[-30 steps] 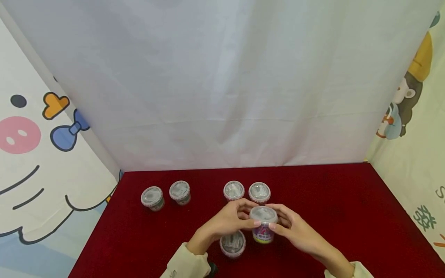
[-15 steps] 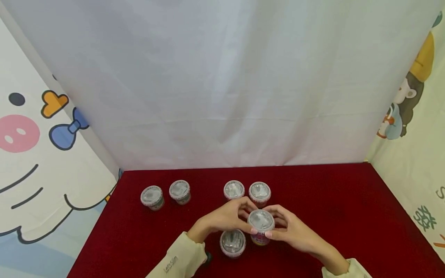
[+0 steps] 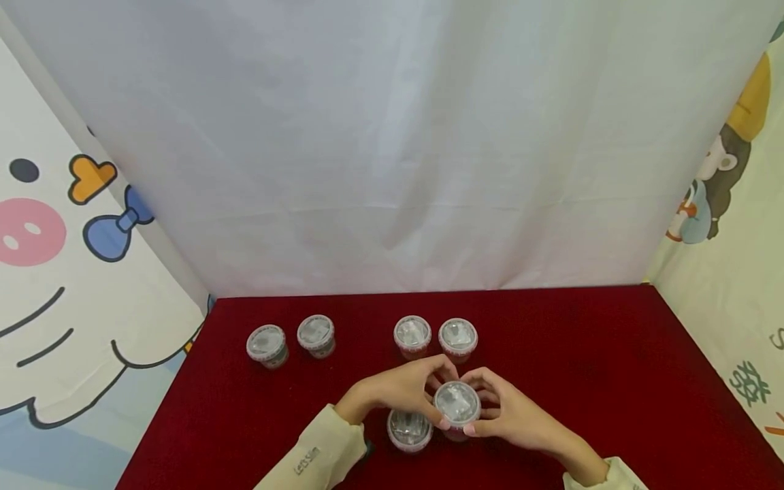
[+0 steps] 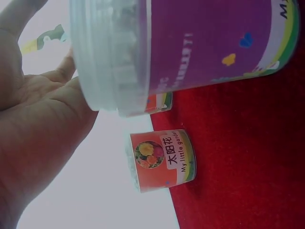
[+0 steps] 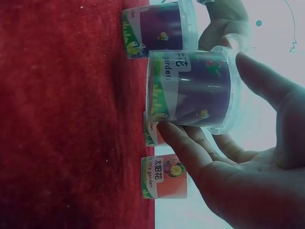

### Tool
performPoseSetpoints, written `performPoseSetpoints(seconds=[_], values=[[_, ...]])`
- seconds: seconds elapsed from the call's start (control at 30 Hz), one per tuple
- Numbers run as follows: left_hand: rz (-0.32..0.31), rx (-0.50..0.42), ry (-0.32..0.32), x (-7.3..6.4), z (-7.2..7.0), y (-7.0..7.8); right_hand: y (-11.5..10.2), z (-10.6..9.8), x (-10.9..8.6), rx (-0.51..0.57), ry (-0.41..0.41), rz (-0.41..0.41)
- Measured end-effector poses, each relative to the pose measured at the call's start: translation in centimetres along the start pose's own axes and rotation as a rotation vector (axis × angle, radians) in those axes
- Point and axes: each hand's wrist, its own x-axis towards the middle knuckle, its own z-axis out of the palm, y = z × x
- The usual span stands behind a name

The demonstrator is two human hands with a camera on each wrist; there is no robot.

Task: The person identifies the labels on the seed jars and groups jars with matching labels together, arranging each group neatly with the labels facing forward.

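Observation:
Between both hands is a plastic seed cup [image 3: 456, 403] with a clear lid and a purple label. My left hand [image 3: 399, 389] curls round its left side, thumb in front and fingers behind. From the right, my right hand [image 3: 522, 416] grips it with thumb and fingers. The right wrist view shows that cup [image 5: 190, 90] close to the cloth; whether its base touches is unclear. A second purple-labelled cup [image 3: 410, 435] stands just left of it, partly under my left hand, and looms large in the left wrist view.
Two orange-labelled cups [image 3: 412, 335] stand side by side behind my hands. Farther left are two more lidded cups [image 3: 266, 344]. Dark red cloth [image 3: 582, 354] covers the table, with a white curtain [image 3: 367, 170] behind and printed curtains on both sides.
Both hands have brought the held cup slightly nearer and to the left, beside the second purple cup. It has tipped from showing its label to showing mostly its lid.

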Motion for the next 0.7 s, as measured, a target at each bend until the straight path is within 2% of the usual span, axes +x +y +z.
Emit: performPoseSetpoints(seconds=[0.37, 0.7], values=[[-0.012, 0.065, -0.078, 0.5, 0.6, 0.2, 0.8, 0.3, -0.4, -0.028, -0.016, 0.007], [0.008, 0.166, -0.086, 0.6, 1.0, 0.8, 1.3, 1.0, -0.8, -0.086, -0.004, -0.042]])
